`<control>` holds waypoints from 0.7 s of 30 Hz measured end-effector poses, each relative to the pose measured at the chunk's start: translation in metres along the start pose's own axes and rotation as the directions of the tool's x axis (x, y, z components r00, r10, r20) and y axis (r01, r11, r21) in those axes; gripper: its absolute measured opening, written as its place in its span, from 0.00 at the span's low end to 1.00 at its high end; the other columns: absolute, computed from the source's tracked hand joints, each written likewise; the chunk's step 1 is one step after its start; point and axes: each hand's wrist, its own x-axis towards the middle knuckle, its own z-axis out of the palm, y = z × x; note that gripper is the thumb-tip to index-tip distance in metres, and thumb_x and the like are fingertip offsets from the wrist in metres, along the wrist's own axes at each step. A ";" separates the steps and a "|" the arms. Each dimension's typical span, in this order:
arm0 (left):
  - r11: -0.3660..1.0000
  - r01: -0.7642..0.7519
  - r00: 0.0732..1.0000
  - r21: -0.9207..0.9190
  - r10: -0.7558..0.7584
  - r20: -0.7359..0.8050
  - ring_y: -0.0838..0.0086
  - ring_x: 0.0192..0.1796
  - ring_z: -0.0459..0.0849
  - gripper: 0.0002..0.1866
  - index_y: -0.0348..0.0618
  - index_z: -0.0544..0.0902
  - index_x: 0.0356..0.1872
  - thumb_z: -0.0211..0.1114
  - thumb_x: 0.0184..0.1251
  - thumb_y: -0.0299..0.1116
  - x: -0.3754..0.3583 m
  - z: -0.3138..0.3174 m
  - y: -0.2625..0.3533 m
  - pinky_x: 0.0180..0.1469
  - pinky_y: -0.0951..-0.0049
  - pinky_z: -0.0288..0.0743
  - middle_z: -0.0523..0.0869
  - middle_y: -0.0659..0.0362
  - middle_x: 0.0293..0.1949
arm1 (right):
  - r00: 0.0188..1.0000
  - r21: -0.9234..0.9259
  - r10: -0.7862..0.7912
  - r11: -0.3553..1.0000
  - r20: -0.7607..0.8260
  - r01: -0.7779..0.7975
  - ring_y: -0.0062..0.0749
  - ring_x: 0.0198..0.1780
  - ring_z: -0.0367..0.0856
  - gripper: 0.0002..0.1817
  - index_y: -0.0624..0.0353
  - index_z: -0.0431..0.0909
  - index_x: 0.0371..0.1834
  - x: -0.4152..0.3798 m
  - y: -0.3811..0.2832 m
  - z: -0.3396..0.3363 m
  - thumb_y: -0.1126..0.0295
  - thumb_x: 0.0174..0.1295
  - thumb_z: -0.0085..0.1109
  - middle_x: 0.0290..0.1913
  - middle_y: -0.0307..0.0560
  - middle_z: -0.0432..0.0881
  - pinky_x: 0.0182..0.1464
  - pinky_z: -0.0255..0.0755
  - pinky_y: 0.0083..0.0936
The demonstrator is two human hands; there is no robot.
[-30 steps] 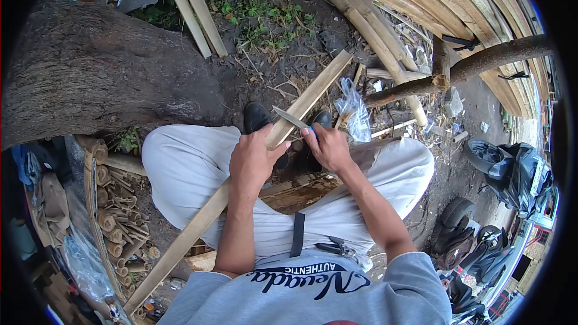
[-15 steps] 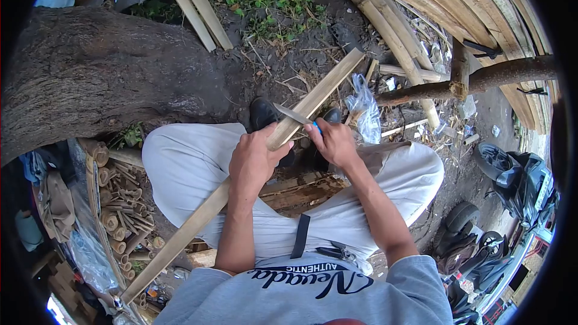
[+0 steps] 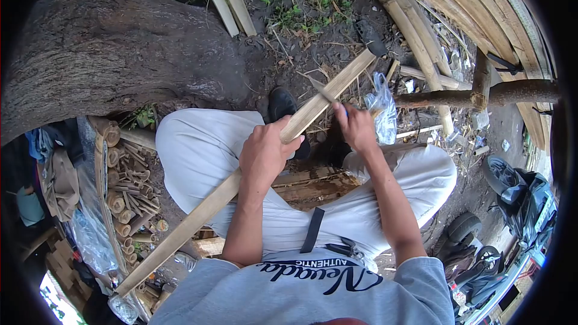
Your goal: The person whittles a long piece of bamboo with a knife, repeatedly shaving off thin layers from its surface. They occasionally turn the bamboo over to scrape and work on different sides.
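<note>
A long split bamboo strip slants from the lower left up to the centre, passing over my left thigh. My left hand is wrapped round it at mid-length. Nearer its far end, my right hand is closed on the handle of a knife, whose blade lies across the strip. The handle is mostly hidden by my fingers. Below the strip a dark shoe shows between my knees.
A thick tree trunk fills the upper left. Cut bamboo pieces are stacked at the left. A clear plastic bag lies beyond my right hand. A horizontal branch and long bamboo strips are at the right.
My right hand and the knife have moved up along the strip toward its far end. My left hand still holds the strip. The whole view has shifted slightly.
</note>
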 end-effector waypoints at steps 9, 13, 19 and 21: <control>0.994 0.036 0.999 -0.103 -0.032 0.035 0.47 0.48 0.88 0.27 0.54 0.86 0.62 0.75 0.63 0.48 0.001 -0.010 -0.002 0.52 0.51 0.82 0.90 0.43 0.41 | 0.997 0.002 -0.073 0.997 0.030 0.073 0.68 0.34 0.85 0.35 0.63 0.84 0.32 0.004 -0.025 -0.003 0.41 0.80 0.42 0.25 0.67 0.83 0.37 0.78 0.57; 1.000 0.020 0.999 0.019 -0.019 -0.027 0.48 0.48 0.88 0.27 0.55 0.86 0.63 0.76 0.62 0.49 0.002 -0.009 -0.004 0.52 0.51 0.82 0.90 0.44 0.41 | 0.982 -0.013 0.163 0.986 -0.096 -0.165 0.67 0.32 0.85 0.35 0.64 0.84 0.32 0.023 0.013 0.010 0.42 0.80 0.43 0.24 0.67 0.82 0.36 0.78 0.55; 0.992 0.036 0.999 -0.118 -0.039 -0.019 0.46 0.45 0.90 0.26 0.52 0.86 0.63 0.76 0.63 0.44 0.007 -0.016 -0.001 0.48 0.51 0.83 0.91 0.42 0.39 | 0.995 0.111 -0.098 0.989 0.008 0.096 0.65 0.29 0.83 0.27 0.61 0.79 0.31 0.011 -0.021 -0.002 0.47 0.77 0.52 0.22 0.61 0.82 0.35 0.78 0.53; 0.996 -0.020 0.997 -0.088 0.013 -0.072 0.46 0.44 0.90 0.26 0.47 0.86 0.62 0.76 0.63 0.43 0.007 -0.017 0.003 0.46 0.51 0.83 0.90 0.41 0.39 | 0.978 0.086 -0.206 0.975 -0.019 0.207 0.65 0.29 0.83 0.27 0.61 0.80 0.33 0.013 -0.021 -0.003 0.46 0.77 0.51 0.22 0.62 0.81 0.34 0.78 0.54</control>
